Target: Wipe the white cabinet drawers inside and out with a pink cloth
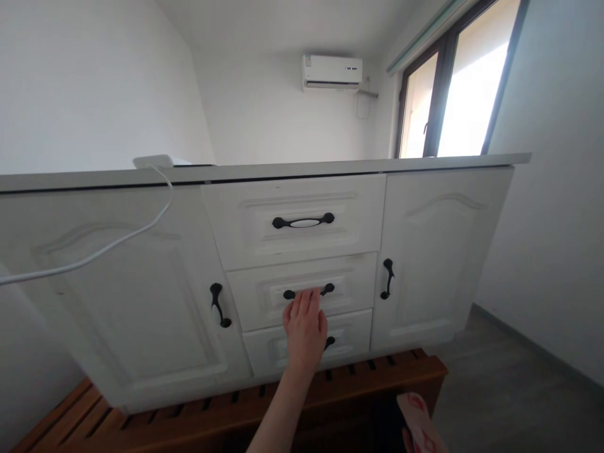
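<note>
My left hand (306, 324) reaches up from the bottom edge to the middle drawer (255, 302) of a white cabinet. Its fingers are bent over the centre of that drawer's black handle (328, 289), hiding the grip; both ends show. The drawer front looks flush with the cabinet. Below, the bottom drawer (356, 336) is partly covered by my hand, with one end of its handle visible. At the lower right there is a pink thing with a red pattern (418, 412), and a little skin beside it that seems to be my right hand; its fingers are not clear.
Above is the top drawer (226, 220) with its handle (303, 222). Cabinet doors flank the drawers, left (117, 302) and right (438, 264). A white cable (117, 242) hangs across the left door. A slatted wooden bench (368, 380) stands below the cabinet.
</note>
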Demonstrator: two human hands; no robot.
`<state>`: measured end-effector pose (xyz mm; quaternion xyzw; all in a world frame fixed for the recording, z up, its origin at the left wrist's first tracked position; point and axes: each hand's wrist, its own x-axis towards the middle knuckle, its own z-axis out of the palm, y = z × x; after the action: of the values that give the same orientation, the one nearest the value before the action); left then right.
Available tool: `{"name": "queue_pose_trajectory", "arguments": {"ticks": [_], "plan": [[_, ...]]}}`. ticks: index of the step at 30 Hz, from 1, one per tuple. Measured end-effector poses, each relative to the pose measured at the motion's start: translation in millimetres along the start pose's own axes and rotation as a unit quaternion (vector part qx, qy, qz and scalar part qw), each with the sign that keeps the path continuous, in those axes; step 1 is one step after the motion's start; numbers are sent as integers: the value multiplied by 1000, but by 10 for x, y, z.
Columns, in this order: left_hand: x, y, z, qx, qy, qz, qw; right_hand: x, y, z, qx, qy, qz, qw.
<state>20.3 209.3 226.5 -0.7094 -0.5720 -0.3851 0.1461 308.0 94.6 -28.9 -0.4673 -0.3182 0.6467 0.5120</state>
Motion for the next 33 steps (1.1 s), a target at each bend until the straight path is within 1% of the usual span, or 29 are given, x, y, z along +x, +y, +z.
{"name": "queue_pose_trajectory", "arguments": {"ticks": [2,5,8,10,11,15,17,20,22,24,27,30,33], "plan": [[-45,13,-30,-10,32,3,999,-4,51,-42,19,-6,7,1000],[-215,73,-97,-9,90,20,996,-72,152,-152,54,-18,21,998],[-438,155,-203,-6,124,41,991,-166,262,-270,159,-72,44,984],[-558,207,-286,-9,125,53,991,-205,316,-315,230,-107,61,965],[-603,230,-327,-12,122,57,991,-212,332,-322,248,-112,65,960],[-693,302,-462,-21,109,49,993,-220,336,-260,264,-63,32,962],[-715,320,-517,-24,99,45,994,-272,319,-203,288,-55,50,955],[-760,334,-589,-33,81,47,995,-414,282,-122,373,-64,107,919],[-791,348,-624,-44,77,45,995,-496,249,-82,420,-55,117,898],[-819,369,-646,-58,85,43,994,-541,225,-65,444,-44,120,887],[-868,408,-680,-81,104,51,990,-554,240,-81,449,-43,107,886],[-946,454,-735,-96,121,60,986,-516,317,-132,435,-53,97,893],[-1059,514,-798,-92,143,72,983,-430,391,-200,407,-62,87,907]]}}
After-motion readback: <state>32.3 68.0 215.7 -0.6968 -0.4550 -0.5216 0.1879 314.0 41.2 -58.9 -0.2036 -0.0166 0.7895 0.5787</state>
